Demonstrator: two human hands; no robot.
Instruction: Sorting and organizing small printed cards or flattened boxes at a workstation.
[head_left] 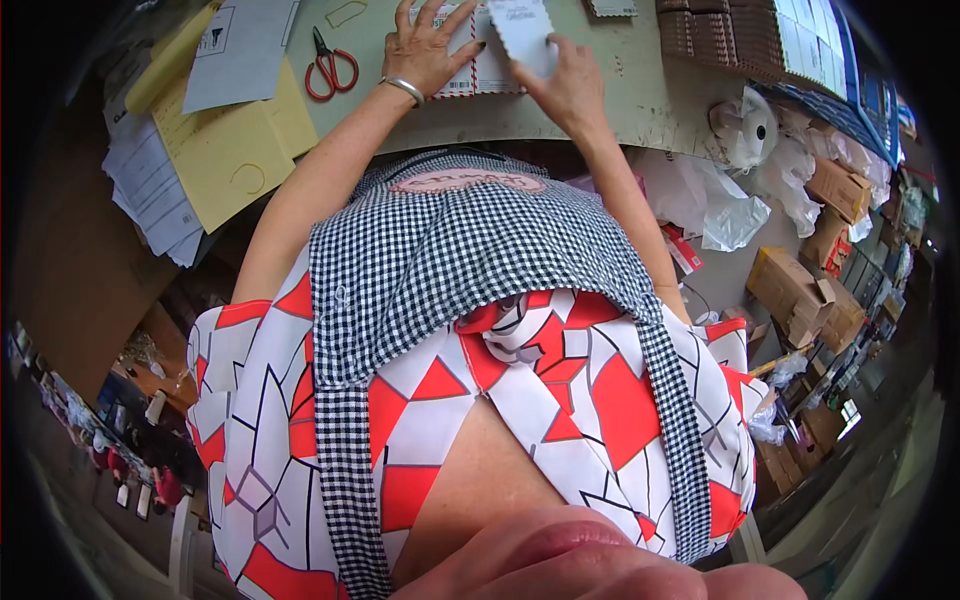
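My left hand (428, 50), a bracelet on its wrist, lies with fingers spread on a flat printed card (490, 77) with a red-and-white striped border. Between the thumb and fingers of my right hand (570, 88) is a white card (523, 38) with a scalloped edge. It is tilted over the right part of the striped card and partly covers it. The upper ends of both cards are cut off by the frame's edge. Left of my left hand lie red-handled scissors (331, 70), apart from it.
Yellow paper (235, 150) and white sheets (240, 55) overlap at the table's left. A rubber band (346, 12) lies beyond the scissors. Stacked cards (715, 40) stand at the far right, near a blue crate (875, 110). A white roll (745, 130) and cardboard boxes (790, 290) are on the right.
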